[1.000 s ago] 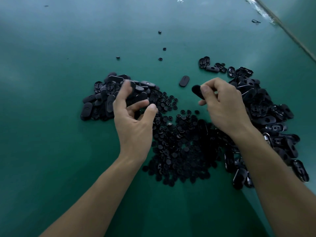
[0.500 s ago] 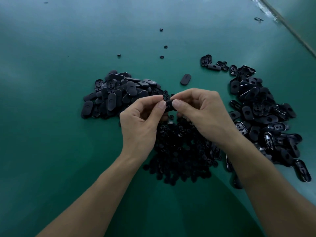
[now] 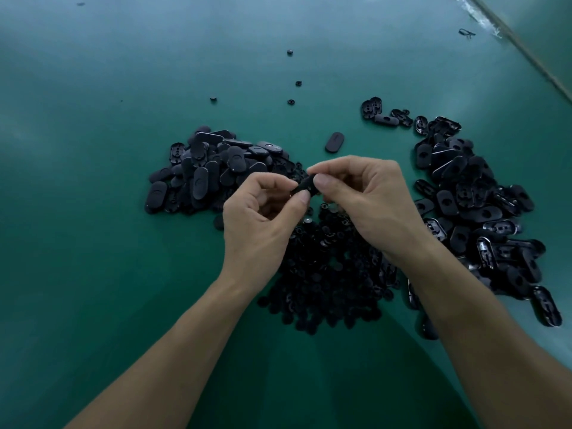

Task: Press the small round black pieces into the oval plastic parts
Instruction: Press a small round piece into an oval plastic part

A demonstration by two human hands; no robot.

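Near the middle of the frame the two hands meet above the green table (image 3: 93, 243). The left hand (image 3: 260, 218) and the right hand (image 3: 371, 199) both have their fingers curled, and their thumbs and fingertips pinch one dark oval plastic part (image 3: 305, 185) from either side. The part is lifted clear of the table, and most of it is hidden behind the fingertips. Whether a round piece sits in it cannot be told.

Below the hands, in the lower centre, lies a broad heap of small round black pieces (image 3: 328, 274), partly covered by both wrists. To the left of the hands is a pile of oval parts (image 3: 210, 174), many lying smooth side up. A larger pile of oval parts (image 3: 470, 205) runs down the right side of the frame (several there show a ribbed inner face). One single oval part (image 3: 335, 142) lies alone on the table just above the hands, between the two piles.

Four stray round pieces sit apart in the upper centre: one highest (image 3: 290, 52), two below it (image 3: 298, 83) (image 3: 291, 102), and one further left (image 3: 213, 99). A small dark scrap (image 3: 466, 33) lies in the upper right, near the table's edge.
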